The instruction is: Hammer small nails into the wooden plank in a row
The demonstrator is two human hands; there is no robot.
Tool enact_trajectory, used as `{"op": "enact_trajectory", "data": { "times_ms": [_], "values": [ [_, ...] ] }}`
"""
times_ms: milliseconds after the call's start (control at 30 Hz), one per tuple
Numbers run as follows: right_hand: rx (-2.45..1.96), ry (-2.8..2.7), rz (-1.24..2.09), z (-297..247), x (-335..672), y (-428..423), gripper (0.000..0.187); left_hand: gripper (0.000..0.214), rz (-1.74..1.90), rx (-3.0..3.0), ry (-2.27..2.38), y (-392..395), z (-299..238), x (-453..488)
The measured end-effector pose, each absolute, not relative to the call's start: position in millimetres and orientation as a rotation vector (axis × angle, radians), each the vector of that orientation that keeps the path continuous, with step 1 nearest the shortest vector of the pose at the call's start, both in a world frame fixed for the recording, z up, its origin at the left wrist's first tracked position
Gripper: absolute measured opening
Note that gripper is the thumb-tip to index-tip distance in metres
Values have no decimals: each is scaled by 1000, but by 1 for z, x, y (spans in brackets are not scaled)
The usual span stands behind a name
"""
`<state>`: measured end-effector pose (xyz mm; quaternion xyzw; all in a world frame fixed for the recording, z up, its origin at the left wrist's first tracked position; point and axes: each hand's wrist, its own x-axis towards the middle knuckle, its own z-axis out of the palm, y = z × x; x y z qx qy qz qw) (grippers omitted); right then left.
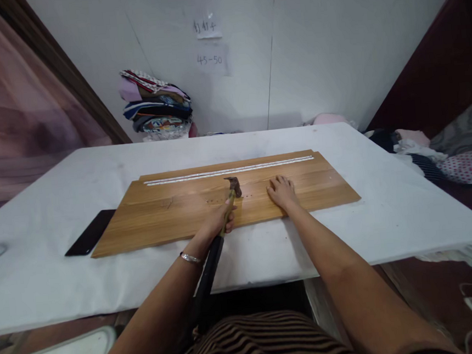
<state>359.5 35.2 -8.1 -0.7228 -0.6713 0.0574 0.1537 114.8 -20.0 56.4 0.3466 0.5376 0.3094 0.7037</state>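
A long wooden board (160, 216) lies flat on a white table (95, 173). My left hand (222, 218) is closed around the handle of a hammer (233, 187), close up under its head. The metal head hangs just above the board's middle, over a short row of small dark dots that could be nails or holes. The hammer's long dark grip runs back toward my lap. My right hand (282, 191) lies flat on the board to the right of the hammer head, fingers spread. A silver bracelet sits on my left wrist.
A white measuring strip (227, 170) runs along the board's far edge. A black phone (91, 232) lies on the table left of the board. Folded fabrics (156, 108) are stacked against the back wall; more cloth (444, 153) is piled at the right.
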Motion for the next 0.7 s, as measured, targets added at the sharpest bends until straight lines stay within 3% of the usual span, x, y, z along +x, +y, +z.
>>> {"op": "enact_trajectory", "data": {
  "times_ms": [700],
  "values": [
    [-2067, -1916, 158, -11, 361, 38, 41, 46, 692, 778, 1199, -20, 54, 112]
  ]
}}
